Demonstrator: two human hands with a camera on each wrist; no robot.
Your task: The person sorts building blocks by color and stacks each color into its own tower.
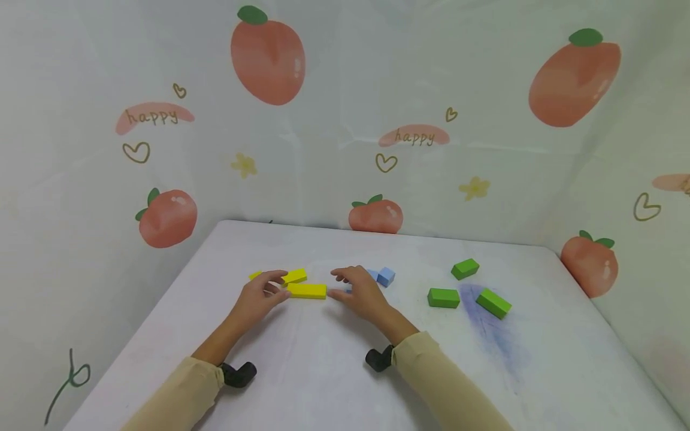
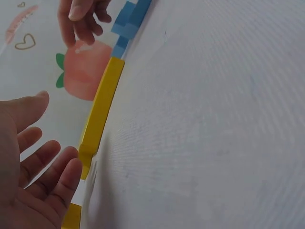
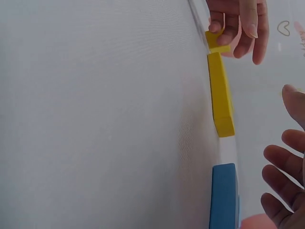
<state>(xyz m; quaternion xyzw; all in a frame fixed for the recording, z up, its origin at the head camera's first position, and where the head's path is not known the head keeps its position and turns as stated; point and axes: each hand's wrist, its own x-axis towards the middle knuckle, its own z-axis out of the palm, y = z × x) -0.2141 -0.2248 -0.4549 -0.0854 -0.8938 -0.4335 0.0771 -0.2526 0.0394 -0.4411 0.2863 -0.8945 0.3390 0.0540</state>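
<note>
Flanking the front yellow block [image 1: 306, 291], which lies left to right on the white counter [image 1: 302, 371], the left hand [image 1: 259, 294] and the right hand [image 1: 362, 291] are both relaxed, fingers loosely curved and gripping nothing; whether a thumb brushes either end of the block cannot be told. The block looks light, stiff and hard to damage, with smooth faces that may slide a little under a fingertip. Its two short ends seem a good place to take hold, pressed squarely; the long sides should suit a one-handed pinch. Roughly level with it, well apart to the right, lie two green blocks [image 1: 444, 298]. Just behind it is a second yellow block [image 1: 294, 276], which could crowd the fingers. Blue blocks [image 1: 386, 276] sit beyond the right hand, partly hidden, and a third green block [image 1: 465, 269] lies farther back.
</note>
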